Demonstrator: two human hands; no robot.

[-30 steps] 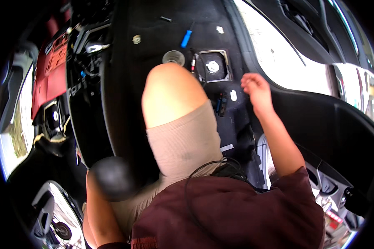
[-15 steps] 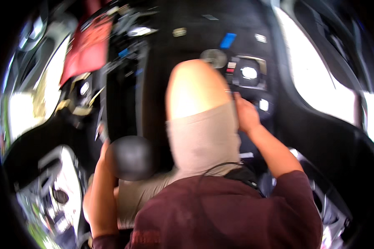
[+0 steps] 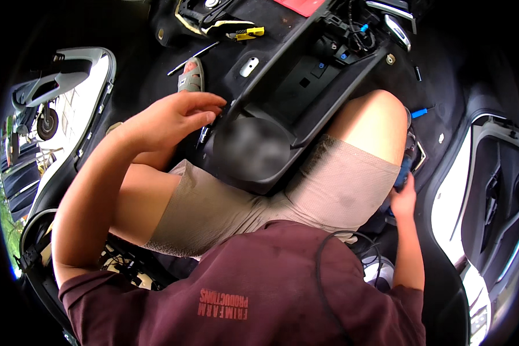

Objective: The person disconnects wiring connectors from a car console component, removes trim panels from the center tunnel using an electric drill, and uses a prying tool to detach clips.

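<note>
My left hand (image 3: 176,118) hovers at the left side of a black centre console (image 3: 305,86), thumb and fingers apart and nothing visible between them. Just under its fingertips is a thin dark tool-like piece (image 3: 203,136); whether they touch it I cannot tell. Beyond my bare right knee, low on the right, my right hand (image 3: 403,199) has its fingers closed around a dark blue tool (image 3: 405,172). My leg and the hand cover much of that tool, so its exact kind does not show. A blurred round patch hides the console's near end.
A yellow-handled cutter (image 3: 249,34) and a thin rod (image 3: 193,58) lie on the black floor at the upper left. A blue-handled screwdriver (image 3: 421,113) lies right of my knee. Loose wiring (image 3: 360,37) fills the console's far end. Open car doors (image 3: 493,190) flank both sides.
The view has swung round, and the earlier blur is gone. My left hand has come up from low beside the console to its edge. My right hand stays beside my right leg.
</note>
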